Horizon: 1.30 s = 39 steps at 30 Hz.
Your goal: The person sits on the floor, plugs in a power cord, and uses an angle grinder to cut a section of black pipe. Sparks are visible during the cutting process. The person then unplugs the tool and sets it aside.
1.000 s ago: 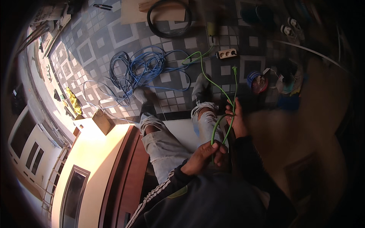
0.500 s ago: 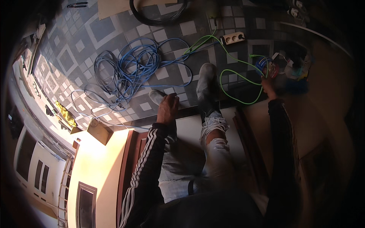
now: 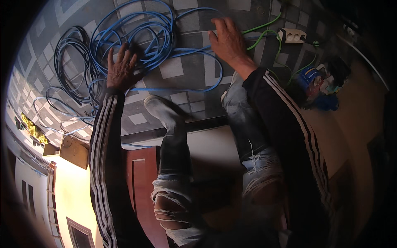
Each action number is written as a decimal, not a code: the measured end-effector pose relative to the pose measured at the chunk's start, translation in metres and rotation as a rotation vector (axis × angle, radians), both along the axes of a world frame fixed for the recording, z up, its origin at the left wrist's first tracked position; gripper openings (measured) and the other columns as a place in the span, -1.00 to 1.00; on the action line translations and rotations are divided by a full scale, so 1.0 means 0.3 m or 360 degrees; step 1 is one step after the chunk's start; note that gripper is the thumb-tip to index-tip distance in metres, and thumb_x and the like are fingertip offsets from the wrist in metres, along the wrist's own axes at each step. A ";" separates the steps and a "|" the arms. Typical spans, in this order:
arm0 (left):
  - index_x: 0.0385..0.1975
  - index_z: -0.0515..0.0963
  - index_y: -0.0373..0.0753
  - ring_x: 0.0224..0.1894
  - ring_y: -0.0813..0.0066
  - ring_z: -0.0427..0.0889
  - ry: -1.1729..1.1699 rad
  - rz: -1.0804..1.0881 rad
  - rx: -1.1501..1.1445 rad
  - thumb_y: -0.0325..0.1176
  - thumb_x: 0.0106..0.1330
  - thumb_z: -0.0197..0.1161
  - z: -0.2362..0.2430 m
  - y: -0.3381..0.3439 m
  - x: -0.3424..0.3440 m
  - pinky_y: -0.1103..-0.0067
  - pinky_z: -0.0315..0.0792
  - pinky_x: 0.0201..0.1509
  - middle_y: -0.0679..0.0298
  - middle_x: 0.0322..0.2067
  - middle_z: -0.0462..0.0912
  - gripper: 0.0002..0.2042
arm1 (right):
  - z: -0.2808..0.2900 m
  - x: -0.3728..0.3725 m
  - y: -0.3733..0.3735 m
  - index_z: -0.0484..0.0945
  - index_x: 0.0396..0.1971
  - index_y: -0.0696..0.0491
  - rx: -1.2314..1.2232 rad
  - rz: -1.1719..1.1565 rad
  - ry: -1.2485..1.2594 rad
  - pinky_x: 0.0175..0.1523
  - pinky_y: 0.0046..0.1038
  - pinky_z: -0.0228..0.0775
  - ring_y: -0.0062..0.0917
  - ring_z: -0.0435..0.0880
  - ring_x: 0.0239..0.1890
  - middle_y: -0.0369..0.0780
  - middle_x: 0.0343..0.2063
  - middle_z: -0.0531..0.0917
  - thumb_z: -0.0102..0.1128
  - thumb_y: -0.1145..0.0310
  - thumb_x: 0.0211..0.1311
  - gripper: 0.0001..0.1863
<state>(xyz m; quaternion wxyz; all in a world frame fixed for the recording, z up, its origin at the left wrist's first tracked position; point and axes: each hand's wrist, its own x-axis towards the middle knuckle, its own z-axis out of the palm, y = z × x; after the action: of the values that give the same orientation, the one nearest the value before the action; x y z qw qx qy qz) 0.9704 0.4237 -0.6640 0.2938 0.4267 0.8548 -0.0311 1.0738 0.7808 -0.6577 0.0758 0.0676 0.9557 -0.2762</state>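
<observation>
A tangled coil of blue cable (image 3: 167, 41) lies on the patterned tile floor ahead of me. My left hand (image 3: 121, 69) is over its near-left part, fingers spread; whether the fingertips touch the cable is hard to tell. To the right, my right hand (image 3: 229, 44) reaches over the floor with thumb and fingers apart and nothing seen in it. A strand of the blue cable passes beside its fingers. A green cable (image 3: 262, 25) runs from behind that hand towards the far right. Left of the blue coil sits a darker cable coil (image 3: 60, 62).
A white multi-socket power strip (image 3: 292, 36) with a black plug lies at the right. Beyond my right sleeve is a heap of plastic packages (image 3: 324, 84). Yellow cloth (image 3: 34, 130), a wooden box (image 3: 74, 151) and a brown door (image 3: 142, 177) are at the left.
My right hand has left the green cable by the packages and moved left towards the blue cable. My left hand has gone forward from beside my leg to the coil. The view has shifted closer.
</observation>
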 end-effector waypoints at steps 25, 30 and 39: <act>0.14 0.55 -0.19 0.35 0.06 0.42 0.0333 0.0266 -0.0333 -0.27 0.23 0.35 0.196 -0.074 0.141 -0.22 0.08 0.46 0.15 0.12 0.52 -0.55 | 0.119 0.124 0.331 0.57 0.02 0.03 0.0504 0.0399 -0.0022 0.28 -0.14 0.26 -0.25 0.57 0.08 -0.18 -0.04 0.60 0.25 0.46 0.06 -0.57; 0.22 0.50 -0.23 0.18 0.20 0.54 -0.0025 0.0308 0.0338 -0.32 0.29 0.32 0.091 0.202 0.227 0.29 0.37 0.38 0.15 0.06 0.56 -0.52 | 0.133 0.160 0.342 0.60 -0.03 -0.08 0.0570 0.0487 -0.0009 0.23 -0.23 0.27 -0.35 0.57 0.04 -0.31 -0.04 0.61 0.29 0.40 0.16 -0.67; 0.11 0.48 -0.07 0.05 0.15 0.55 0.0195 0.0454 0.0447 -0.33 0.36 0.23 -0.079 0.295 0.264 0.20 0.40 0.13 0.19 -0.09 0.55 -0.68 | 0.068 0.054 0.593 0.66 -0.13 -0.14 0.0514 0.0416 -0.0065 -0.03 -0.15 0.58 -0.19 0.70 -0.12 -0.32 -0.06 0.62 0.37 0.36 0.17 -0.75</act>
<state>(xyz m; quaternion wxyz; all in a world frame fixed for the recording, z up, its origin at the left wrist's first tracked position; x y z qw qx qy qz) 1.0495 0.5123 -0.6878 0.1802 0.3355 0.9187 0.1045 1.0899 0.9588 -0.6373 0.1184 -0.0400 0.9865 -0.1058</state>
